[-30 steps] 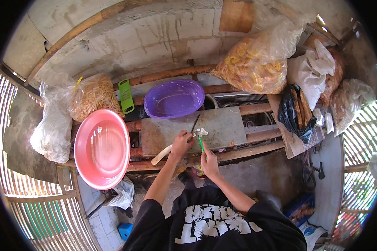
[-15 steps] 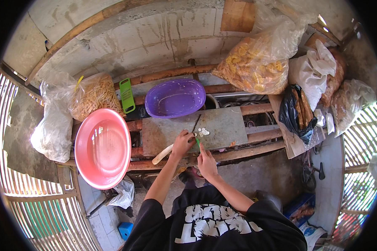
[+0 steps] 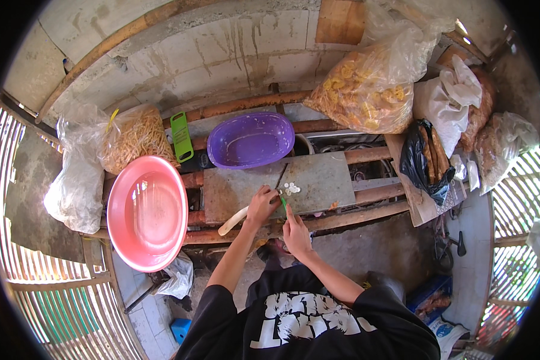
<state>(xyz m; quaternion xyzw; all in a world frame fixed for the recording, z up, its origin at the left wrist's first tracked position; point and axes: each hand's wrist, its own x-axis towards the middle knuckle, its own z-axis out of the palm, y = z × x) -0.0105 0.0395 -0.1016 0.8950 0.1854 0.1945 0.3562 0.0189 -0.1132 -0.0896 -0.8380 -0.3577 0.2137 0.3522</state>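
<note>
My left hand (image 3: pixel 261 207) is closed around a long, pale, slightly curved vegetable (image 3: pixel 232 222), whose thick end sticks out toward me on the left. Its exact kind I cannot tell. In my right hand (image 3: pixel 297 235) is a knife with a green handle (image 3: pixel 284 202), held close to the fingers of the left hand; the blade barely shows. Just beyond the two hands, several thin round white slices (image 3: pixel 291 188) lie in a small cluster on a flat grey slab (image 3: pixel 234 186).
Left of the slab stands a large pink basin (image 3: pixel 147 213). Behind are a purple tub (image 3: pixel 251 141), a green slicer (image 3: pixel 182 137) and a bag of yellowish strips (image 3: pixel 135 137). At right sit a big bag of chips (image 3: pixel 366 96) and a black plastic bag (image 3: pixel 423 159). Gaps separate the wooden poles (image 3: pixel 378 193).
Both hands stay in nearly the same place over the slab. The left hand and the knife have shifted only very slightly.
</note>
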